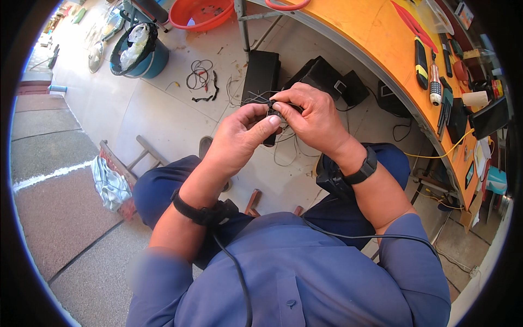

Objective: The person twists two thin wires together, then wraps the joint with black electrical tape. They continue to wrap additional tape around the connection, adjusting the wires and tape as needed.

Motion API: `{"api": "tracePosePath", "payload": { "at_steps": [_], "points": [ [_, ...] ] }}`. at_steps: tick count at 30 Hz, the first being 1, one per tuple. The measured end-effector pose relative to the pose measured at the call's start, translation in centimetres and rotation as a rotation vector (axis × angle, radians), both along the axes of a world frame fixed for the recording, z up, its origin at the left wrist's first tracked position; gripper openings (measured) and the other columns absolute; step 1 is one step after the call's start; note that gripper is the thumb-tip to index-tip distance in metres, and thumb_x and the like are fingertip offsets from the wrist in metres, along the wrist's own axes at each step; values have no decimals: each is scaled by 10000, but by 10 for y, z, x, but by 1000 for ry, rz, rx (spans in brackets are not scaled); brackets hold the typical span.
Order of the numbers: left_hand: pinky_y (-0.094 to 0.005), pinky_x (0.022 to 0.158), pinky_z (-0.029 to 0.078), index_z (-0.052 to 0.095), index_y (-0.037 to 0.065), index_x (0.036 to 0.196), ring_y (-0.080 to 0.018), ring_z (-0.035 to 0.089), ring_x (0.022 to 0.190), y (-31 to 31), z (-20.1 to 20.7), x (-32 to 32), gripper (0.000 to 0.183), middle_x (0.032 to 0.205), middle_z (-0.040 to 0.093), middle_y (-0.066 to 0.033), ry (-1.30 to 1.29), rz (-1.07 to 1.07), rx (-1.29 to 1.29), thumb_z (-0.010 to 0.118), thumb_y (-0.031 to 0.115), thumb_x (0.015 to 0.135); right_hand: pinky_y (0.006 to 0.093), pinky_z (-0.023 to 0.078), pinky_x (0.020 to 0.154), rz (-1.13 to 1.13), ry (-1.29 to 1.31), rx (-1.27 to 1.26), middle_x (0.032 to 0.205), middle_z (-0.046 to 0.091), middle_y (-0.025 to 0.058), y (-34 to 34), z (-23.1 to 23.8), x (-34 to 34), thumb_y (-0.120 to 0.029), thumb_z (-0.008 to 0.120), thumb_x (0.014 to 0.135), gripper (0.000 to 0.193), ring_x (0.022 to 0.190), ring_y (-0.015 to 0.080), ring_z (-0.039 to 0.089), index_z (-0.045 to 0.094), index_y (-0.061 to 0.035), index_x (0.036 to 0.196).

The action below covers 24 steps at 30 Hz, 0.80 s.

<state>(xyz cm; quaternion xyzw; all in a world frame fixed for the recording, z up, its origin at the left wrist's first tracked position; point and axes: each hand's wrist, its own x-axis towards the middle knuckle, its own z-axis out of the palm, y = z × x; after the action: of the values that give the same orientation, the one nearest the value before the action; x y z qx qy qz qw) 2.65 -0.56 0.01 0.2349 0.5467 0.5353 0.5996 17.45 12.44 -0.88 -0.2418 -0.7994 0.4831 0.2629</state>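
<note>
A small black piece (271,111) sits between both hands, above the floor (163,117), its long axis seemingly front to back, though partly hidden. The left hand (241,132) pinches its near part; the right hand's (317,117) fingers close around its far end. Both touch it equally.

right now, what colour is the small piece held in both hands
The small piece is black; head view shows it best.
</note>
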Motion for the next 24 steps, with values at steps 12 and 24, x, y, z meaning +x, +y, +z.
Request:
{"api": "tracePosePath", "payload": {
  "at_steps": [12, 24],
  "points": [
    [-316, 790, 589, 643, -3, 1194, -154, 686, 982, -2, 0, -2, 386, 1084, 682, -67, -173, 41, 24, 703, 327, 1002, 323, 565, 663, 65, 67, 161, 876, 684, 82, 2, 0, 4, -4, 712, 847, 165, 769, 265, 710, 730, -71, 996],
    [-343, 778, 611, 650, 12, 1159, -151, 687, 947, 0, 1, 4, 378, 1043, 704, -74, -237, 135, 28, 676, 362, 1016, 396, 561, 816, 249, -30, 283, 1083, 649, 96, 12, 17, 15, -187, 811, 721, 466, 980, 309, 669, 683, -83, 1156]
  ]
}}
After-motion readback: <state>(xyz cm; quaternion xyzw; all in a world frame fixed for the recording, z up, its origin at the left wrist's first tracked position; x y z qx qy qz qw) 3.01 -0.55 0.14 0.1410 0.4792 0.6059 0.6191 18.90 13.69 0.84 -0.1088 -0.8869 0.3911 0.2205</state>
